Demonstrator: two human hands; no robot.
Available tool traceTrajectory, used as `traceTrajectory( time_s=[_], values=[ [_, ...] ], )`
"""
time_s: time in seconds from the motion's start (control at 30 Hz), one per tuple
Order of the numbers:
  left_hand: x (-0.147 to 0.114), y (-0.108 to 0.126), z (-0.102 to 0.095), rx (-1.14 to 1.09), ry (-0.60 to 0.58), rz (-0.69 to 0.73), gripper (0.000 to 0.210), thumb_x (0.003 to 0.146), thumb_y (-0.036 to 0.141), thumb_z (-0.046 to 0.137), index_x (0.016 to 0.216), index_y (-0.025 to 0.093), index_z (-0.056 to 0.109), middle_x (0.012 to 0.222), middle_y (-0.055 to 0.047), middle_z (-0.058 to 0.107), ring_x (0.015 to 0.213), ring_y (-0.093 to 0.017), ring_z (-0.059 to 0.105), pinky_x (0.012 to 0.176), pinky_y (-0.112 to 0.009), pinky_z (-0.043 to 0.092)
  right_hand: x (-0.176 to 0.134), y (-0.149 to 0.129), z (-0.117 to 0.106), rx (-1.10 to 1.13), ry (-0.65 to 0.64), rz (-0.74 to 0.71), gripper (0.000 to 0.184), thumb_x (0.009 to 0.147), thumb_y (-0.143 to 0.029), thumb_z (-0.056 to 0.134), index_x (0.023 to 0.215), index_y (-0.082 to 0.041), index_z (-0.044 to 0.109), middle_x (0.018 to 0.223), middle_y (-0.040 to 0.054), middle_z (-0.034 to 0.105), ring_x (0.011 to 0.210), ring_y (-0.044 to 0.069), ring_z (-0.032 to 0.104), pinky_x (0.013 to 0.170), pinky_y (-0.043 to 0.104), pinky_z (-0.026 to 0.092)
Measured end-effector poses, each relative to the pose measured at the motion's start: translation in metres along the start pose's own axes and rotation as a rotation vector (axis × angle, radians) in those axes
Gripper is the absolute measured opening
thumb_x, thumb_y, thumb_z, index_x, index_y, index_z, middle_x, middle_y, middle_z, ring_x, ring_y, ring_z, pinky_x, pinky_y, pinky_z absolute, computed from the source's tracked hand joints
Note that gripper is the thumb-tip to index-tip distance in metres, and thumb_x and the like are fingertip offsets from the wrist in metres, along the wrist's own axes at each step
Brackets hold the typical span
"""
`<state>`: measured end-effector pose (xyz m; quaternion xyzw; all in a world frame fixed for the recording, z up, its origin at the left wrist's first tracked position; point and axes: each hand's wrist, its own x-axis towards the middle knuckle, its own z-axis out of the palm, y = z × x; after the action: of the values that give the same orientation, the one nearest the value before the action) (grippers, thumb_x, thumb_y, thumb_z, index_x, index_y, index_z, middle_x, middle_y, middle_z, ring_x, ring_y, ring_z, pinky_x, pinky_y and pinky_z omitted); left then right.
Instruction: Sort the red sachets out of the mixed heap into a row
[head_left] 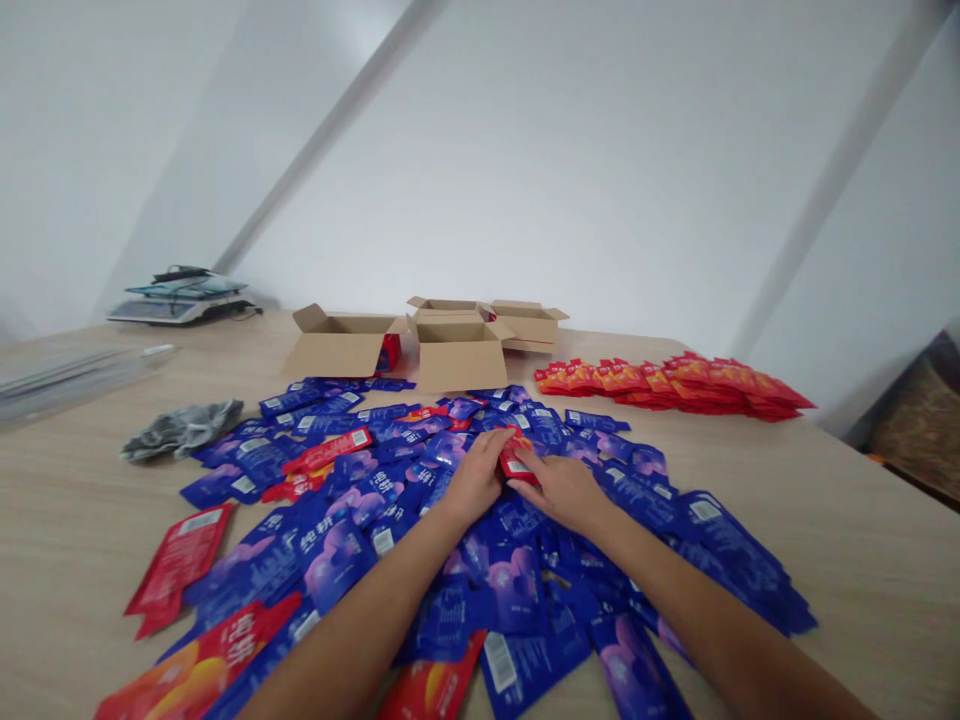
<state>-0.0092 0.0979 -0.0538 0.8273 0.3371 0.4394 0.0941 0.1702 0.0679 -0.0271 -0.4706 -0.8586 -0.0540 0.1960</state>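
Head view: left hand (471, 482) and right hand (561, 488) meet on one red packet (516, 463) atop the blue packets (420, 520) spread mid-worktop (825, 500), fingers curled narrow, pinching its edges. Packet mostly hidden under both hands; forearms cut off at bottom edge. Packet print is Chinese characters, too blurred to read; white barcode labels visible.

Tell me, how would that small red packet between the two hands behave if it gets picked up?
The red packet looks flat and thin like the blue packets around it, so probably light and floppy. Its glossy film suggests it may slide easily over the others. Both the left hand and right hand touch it, perhaps because a flat pouch is awkward to lift.
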Motion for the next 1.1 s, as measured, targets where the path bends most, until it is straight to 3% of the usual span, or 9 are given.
traceTrajectory(
  time_s=[0.13, 0.2, 0.27, 0.37, 0.47, 0.6, 0.87, 1.0, 1.1],
  values=[
    [0.001, -0.006, 0.003, -0.068, 0.149, -0.083, 0.07, 0.066, -0.005, 0.043, 0.132, 0.019, 0.037, 0.135, -0.012, 0.042, 0.128, -0.023, 0.037, 0.107, -0.046, 0.031, 0.004, 0.008, -0.008, -0.024, 0.093, 0.113, 0.041, 0.094, -0.04, 0.03, 0.108, -0.018, 0.062, 0.071, 0.0103, 0.069, 0.063, 0.019, 0.064, 0.058, 0.025, 0.04],
    [0.002, -0.009, 0.003, -0.143, 0.23, -0.188, 0.062, 0.068, -0.002, 0.042, 0.127, 0.017, 0.041, 0.131, -0.013, 0.045, 0.123, -0.023, 0.043, 0.104, -0.045, 0.035, 0.007, 0.017, -0.012, 0.147, 0.22, 0.254, 0.047, 0.094, -0.04, 0.025, 0.082, -0.016, 0.063, 0.059, 0.0084, 0.064, 0.056, 0.017, 0.061, 0.057, 0.025, 0.04],
    [0.006, -0.009, 0.001, -0.238, 0.303, -0.311, 0.044, 0.074, 0.004, 0.041, 0.116, 0.016, 0.048, 0.118, -0.012, 0.054, 0.11, -0.021, 0.053, 0.096, -0.041, 0.042, 0.009, 0.022, -0.012, 0.478, 0.345, 0.389, 0.049, 0.094, -0.045, 0.023, 0.066, -0.018, 0.053, 0.05, 0.0047, 0.058, 0.048, 0.015, 0.055, 0.053, 0.025, 0.04],
    [0.015, 0.002, -0.004, -0.405, 0.333, -0.464, 0.02, 0.083, 0.021, 0.044, 0.099, 0.017, 0.055, 0.094, -0.006, 0.064, 0.089, -0.019, 0.061, 0.081, -0.034, 0.048, 0.012, 0.017, -0.006, 1.037, 0.425, 0.489, 0.038, 0.09, -0.053, 0.033, 0.074, -0.021, 0.047, 0.051, -0.0004, 0.057, 0.042, 0.014, 0.051, 0.042, 0.024, 0.039],
    [0.023, 0.02, -0.009, -0.65, 0.209, -0.601, 0.025, 0.08, 0.041, 0.055, 0.079, 0.016, 0.059, 0.067, -0.002, 0.065, 0.059, -0.015, 0.06, 0.055, -0.025, 0.046, 0.014, 0.004, 0.005, 1.276, 0.378, 0.465, 0.033, 0.085, -0.055, 0.044, 0.085, -0.023, 0.045, 0.055, -0.0023, 0.059, 0.044, 0.015, 0.053, 0.039, 0.024, 0.039],
    [0.024, 0.033, -0.012, -0.855, 0.073, -0.677, 0.038, 0.073, 0.047, 0.063, 0.053, 0.015, 0.055, 0.04, 0.002, 0.053, 0.03, -0.008, 0.041, 0.034, -0.02, 0.028, 0.014, -0.005, 0.013, 1.252, 0.225, 0.472, 0.034, 0.081, -0.056, 0.051, 0.081, -0.023, 0.043, 0.05, -0.0036, 0.057, 0.035, 0.012, 0.046, 0.034, 0.022, 0.032],
    [0.018, 0.023, -0.008, -0.928, 0.174, -0.745, 0.056, 0.08, 0.059, 0.047, 0.044, 0.016, 0.05, 0.029, 0.004, 0.042, 0.023, -0.005, 0.032, 0.029, -0.018, 0.018, 0.022, 0.004, 0.012, 1.216, 0.253, 0.481, 0.038, 0.08, -0.059, 0.05, 0.074, -0.022, 0.044, 0.038, -0.0103, 0.035, 0.029, 0.007, 0.029, 0.032, 0.019, 0.019],
    [0.018, 0.017, -0.008, -0.948, 0.342, -0.757, 0.044, 0.077, 0.06, 0.05, 0.067, 0.017, 0.055, 0.037, 0.006, 0.051, 0.025, -0.005, 0.035, 0.029, -0.016, 0.021, 0.04, 0.053, 0.021, 1.264, 0.455, 0.592, 0.039, 0.079, -0.06, 0.048, 0.071, -0.022, 0.042, 0.037, -0.0107, 0.031, 0.03, 0.007, 0.026, 0.032, 0.02, 0.018],
    [0.016, 0.014, -0.005, -0.915, 0.343, -0.768, 0.043, 0.078, 0.059, 0.049, 0.069, 0.017, 0.054, 0.038, 0.007, 0.05, 0.025, -0.006, 0.035, 0.028, -0.015, 0.022, 0.06, 0.114, 0.027, 1.211, 0.626, 0.662, 0.038, 0.078, -0.057, 0.048, 0.064, -0.022, 0.038, 0.042, -0.0071, 0.039, 0.034, 0.007, 0.032, 0.035, 0.02, 0.024]
  ],
)
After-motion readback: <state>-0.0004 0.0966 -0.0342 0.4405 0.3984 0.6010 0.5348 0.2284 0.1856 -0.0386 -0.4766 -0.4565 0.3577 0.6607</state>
